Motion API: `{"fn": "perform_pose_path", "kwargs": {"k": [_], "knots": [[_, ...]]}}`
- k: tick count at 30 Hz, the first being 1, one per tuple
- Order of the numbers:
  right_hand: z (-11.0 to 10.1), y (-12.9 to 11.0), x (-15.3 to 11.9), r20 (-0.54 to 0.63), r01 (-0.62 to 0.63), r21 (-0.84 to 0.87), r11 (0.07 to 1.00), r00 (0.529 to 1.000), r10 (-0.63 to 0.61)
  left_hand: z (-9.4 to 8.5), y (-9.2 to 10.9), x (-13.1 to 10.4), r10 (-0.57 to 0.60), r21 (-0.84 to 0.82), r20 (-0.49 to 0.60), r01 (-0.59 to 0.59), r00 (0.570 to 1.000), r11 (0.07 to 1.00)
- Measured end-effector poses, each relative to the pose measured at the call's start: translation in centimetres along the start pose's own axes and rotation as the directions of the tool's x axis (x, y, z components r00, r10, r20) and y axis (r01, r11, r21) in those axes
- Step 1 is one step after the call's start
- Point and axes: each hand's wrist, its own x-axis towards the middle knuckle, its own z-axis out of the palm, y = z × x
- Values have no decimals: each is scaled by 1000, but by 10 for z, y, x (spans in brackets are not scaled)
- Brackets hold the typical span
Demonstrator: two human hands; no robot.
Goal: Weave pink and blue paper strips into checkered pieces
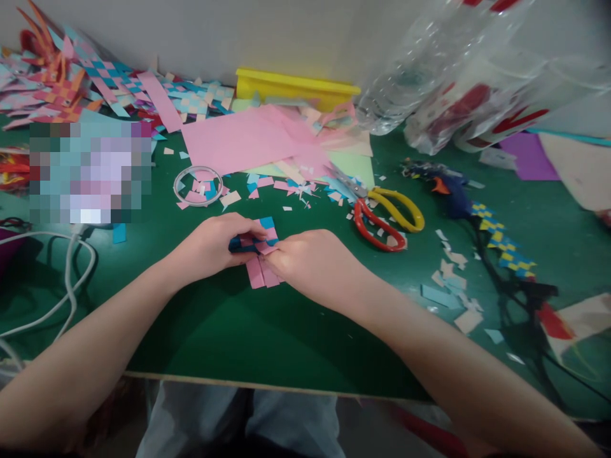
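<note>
Near the front middle of the table is a small piece of woven paper strips (262, 272), pink and blue. My left hand (214, 245) is closed on its left side, fingers curled over it. A dark blue piece (238, 243) shows beneath those fingers; I cannot tell whether it is a strip or something else. On the other side, my right hand (310, 261) has its fingers pinched together at the woven paper, by a pink strip. Its fingertips are partly hidden by the hand itself. Pink strip ends stick out below, toward me.
Scissors (382, 216) with red and yellow handles lie right of centre. Behind my hands are a clear tape ring (198, 186), paper scraps and pink sheets (238, 140). A glue gun (451, 194) lies right; plastic cups (506, 95) stand behind. A white cable (71, 273) runs left.
</note>
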Motion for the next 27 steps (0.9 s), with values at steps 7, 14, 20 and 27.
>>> {"fn": "perform_pose_path", "kwargs": {"k": [7,14,20,27], "knots": [[4,3,0,-24,-49,38,998,998,50,-1,2,-1,18,-10,10,-18,1000,1000],[1,11,-3,-90,-91,79,993,991,98,0,1,0,22,9,13,-22,1000,1000],[1,15,-3,-89,-110,55,992,989,115,0,2,0,14,3,19,-14,1000,1000],[4,15,1,-116,-207,112,972,969,220,0,4,0,-2,-1,34,2,999,1000]]}}
